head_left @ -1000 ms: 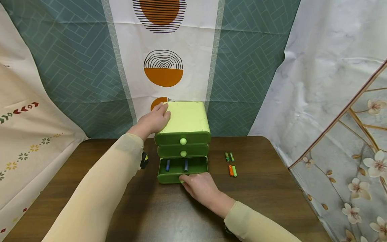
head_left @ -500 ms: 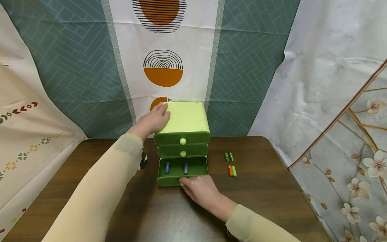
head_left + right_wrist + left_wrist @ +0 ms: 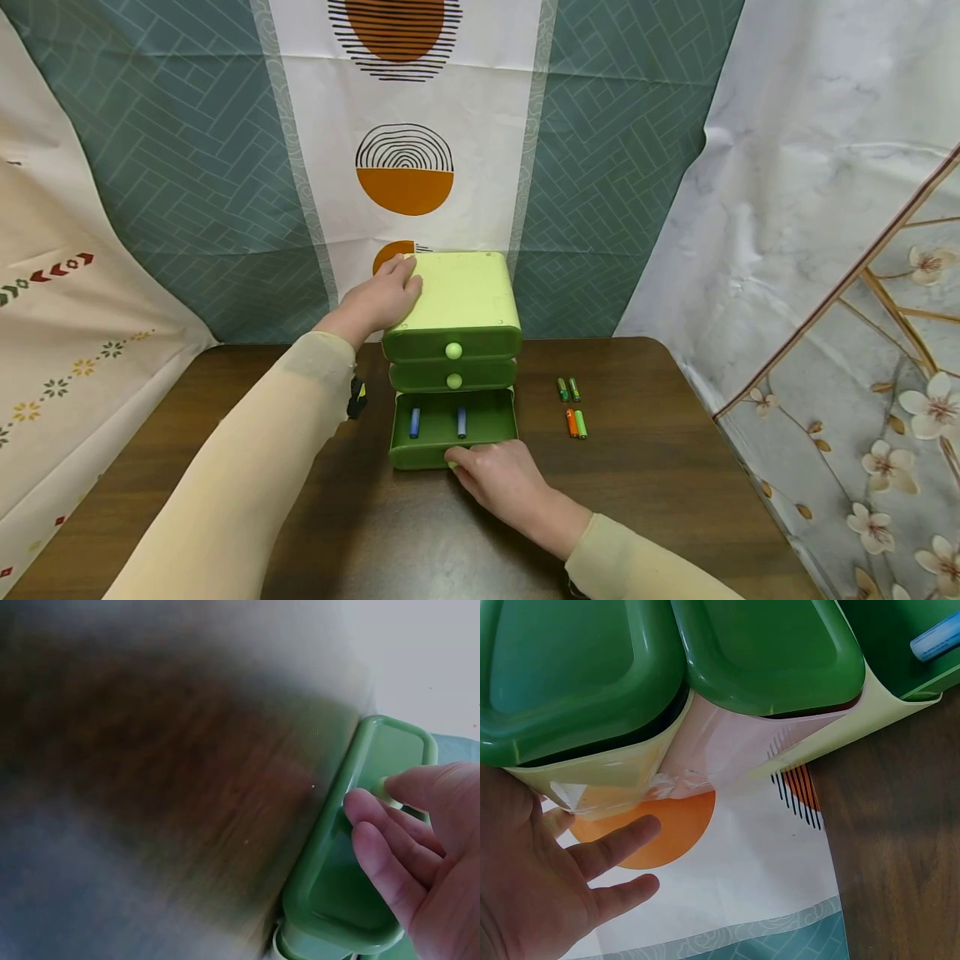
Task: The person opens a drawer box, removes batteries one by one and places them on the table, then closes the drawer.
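One chest of drawers [image 3: 465, 287], pale-green top, standing on a brown worktop [image 3: 645, 500], its bottom drawer [image 3: 417, 457] extended beyond the two above and containing two blue cylinders [image 3: 461, 423] lying well apart. Left hand [image 3: 375, 300], resting on the top's left edge, fingers extended, spread and grasping nothing; right hand [image 3: 506, 483], fingers pinching the bottom drawer's round knob [image 3: 385, 793]. To the chest's right, on the worktop: two small green batteries [image 3: 562, 389], and nearer the person, one orange battery [image 3: 572, 423] just beside one light-green battery [image 3: 581, 424].
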### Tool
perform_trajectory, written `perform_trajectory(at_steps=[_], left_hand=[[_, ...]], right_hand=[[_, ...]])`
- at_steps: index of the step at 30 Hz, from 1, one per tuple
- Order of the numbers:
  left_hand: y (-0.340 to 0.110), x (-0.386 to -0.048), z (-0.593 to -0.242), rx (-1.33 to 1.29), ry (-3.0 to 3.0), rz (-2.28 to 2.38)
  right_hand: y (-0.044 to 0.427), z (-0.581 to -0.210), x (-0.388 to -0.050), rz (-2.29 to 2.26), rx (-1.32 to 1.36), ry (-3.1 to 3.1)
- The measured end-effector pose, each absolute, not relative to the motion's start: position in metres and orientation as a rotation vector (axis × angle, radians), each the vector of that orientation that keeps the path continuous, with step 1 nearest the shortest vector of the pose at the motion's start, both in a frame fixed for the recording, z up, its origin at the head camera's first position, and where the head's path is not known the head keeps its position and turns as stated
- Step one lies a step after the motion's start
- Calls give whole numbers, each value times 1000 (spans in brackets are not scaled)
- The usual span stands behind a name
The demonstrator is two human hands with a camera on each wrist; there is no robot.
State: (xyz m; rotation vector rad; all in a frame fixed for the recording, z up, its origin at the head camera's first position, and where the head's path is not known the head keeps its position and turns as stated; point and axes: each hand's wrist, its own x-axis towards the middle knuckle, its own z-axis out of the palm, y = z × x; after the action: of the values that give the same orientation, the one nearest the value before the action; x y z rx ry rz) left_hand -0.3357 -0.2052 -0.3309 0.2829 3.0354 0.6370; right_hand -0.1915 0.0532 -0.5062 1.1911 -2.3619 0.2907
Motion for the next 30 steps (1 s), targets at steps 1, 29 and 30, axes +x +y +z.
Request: perform_trajectory(at_steps=[1,29,30], left_hand=[[-205,-336,-331,282,3036,638],[-205,-336,-331,284,3035,642],[-205,-336,-331,284,3035,641]], right_hand=[[53,-506,-191,291,1192,-2360],[57,-509,-179,303,1200,-2316],[57,-509,-179,301,1198,-2318]])
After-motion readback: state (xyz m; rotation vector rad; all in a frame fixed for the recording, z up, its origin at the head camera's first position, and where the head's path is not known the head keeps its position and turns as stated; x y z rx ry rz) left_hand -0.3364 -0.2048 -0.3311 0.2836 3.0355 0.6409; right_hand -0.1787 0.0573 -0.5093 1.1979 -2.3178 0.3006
